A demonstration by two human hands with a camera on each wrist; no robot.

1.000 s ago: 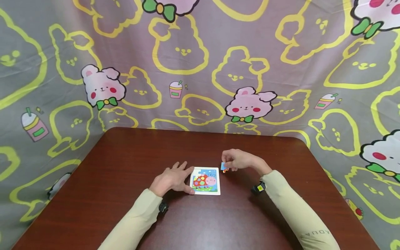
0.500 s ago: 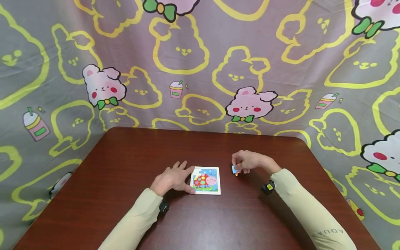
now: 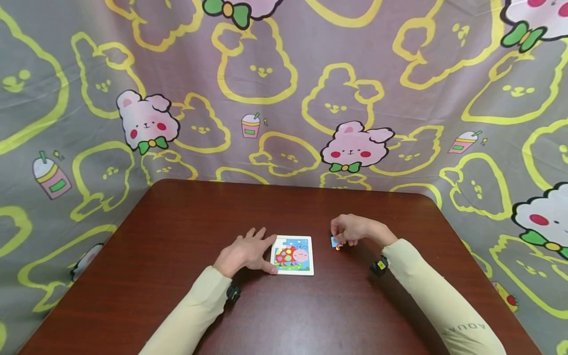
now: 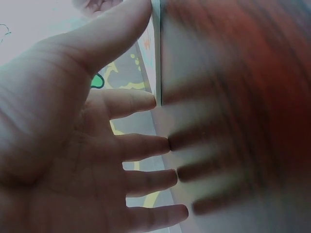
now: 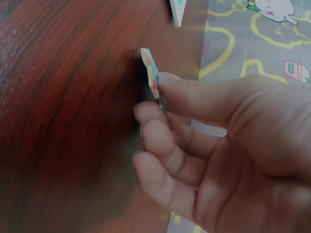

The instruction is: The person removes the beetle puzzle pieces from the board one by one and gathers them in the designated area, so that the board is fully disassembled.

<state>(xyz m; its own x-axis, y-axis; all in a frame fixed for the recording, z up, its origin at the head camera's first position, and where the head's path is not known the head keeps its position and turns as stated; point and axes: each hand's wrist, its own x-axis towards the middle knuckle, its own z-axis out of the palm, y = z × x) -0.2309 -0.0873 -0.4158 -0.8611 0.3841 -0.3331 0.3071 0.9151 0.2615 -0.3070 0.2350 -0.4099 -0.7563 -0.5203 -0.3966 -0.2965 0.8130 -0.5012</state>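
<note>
A square puzzle board (image 3: 293, 255) with a white rim and a ladybug picture lies on the table; a white gap shows at its upper left. My left hand (image 3: 246, 252) rests at its left side with fingers spread, thumb and index finger touching the rim. In the left wrist view the straight fingers of the left hand (image 4: 97, 136) reach the table beside the board's edge (image 4: 157, 58). To the right of the board, my right hand (image 3: 352, 229) pinches a small blue and orange puzzle piece (image 3: 336, 242). The right wrist view shows the piece (image 5: 150, 73) edge-on at the thumb tip, just over the table.
The brown table (image 3: 284, 315) carries the board between both hands. A patterned curtain (image 3: 275, 98) hangs behind the table and along both sides. In the right wrist view, a corner of the board (image 5: 178, 12) appears at the top.
My right hand has moved to the right, away from the board, with the puzzle piece pinched in it, then nearly stopped. The left hand has stayed at the board's left side.
</note>
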